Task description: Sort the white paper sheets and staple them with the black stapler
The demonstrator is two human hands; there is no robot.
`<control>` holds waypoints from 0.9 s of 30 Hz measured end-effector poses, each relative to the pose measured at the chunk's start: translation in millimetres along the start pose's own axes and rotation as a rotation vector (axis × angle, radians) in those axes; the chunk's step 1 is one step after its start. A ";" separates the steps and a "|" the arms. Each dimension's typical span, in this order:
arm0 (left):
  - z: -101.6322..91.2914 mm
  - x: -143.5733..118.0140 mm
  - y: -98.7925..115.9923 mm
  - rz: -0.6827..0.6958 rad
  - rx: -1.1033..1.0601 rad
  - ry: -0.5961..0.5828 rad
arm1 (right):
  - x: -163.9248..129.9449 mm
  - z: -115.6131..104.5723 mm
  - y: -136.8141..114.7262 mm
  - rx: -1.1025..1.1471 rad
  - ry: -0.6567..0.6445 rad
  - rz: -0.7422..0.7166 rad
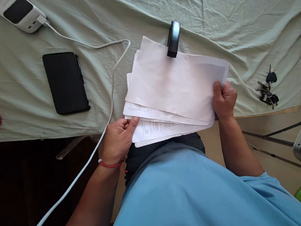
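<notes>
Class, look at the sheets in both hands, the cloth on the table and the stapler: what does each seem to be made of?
Sheets: thin matte white paper, printed, edges fanned and bending. Cloth: soft pale green fabric, creased and folded. Stapler: probably glossy black plastic, judging by its sheen.

papers (174, 85): white matt paper
cloth (250, 18): pale green, creased fabric
stapler (173, 39): glossy black plastic
phone (65, 82): matt black
keys (266, 89), 3 o'clock: metal
</notes>
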State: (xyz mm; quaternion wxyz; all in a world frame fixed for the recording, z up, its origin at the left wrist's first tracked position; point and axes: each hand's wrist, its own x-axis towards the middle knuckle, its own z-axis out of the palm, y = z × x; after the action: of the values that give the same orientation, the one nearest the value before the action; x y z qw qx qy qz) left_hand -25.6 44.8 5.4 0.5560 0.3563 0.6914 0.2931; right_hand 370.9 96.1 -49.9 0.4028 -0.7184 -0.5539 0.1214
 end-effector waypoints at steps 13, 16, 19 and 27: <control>-2.9 -1.1 -12.4 -0.026 -0.062 0.015 | 0.4 1.0 -2.6 -0.010 -0.004 0.002; 2.1 3.1 -11.3 0.002 -0.094 0.035 | 1.1 0.8 -2.0 -0.001 -0.009 -0.007; 4.5 2.3 -4.8 0.015 -0.113 0.015 | 3.7 -1.6 1.3 0.015 -0.033 -0.013; -3.1 1.5 -3.2 0.010 -0.184 -0.120 | 15.8 -19.9 4.8 0.106 -0.231 0.005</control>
State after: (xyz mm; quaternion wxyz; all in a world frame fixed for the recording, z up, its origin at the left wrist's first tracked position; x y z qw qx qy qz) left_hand -29.4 44.2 2.7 0.6253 0.3240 0.6254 0.3360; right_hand 392.2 101.1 -36.2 0.3736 -0.6788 -0.5875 0.2334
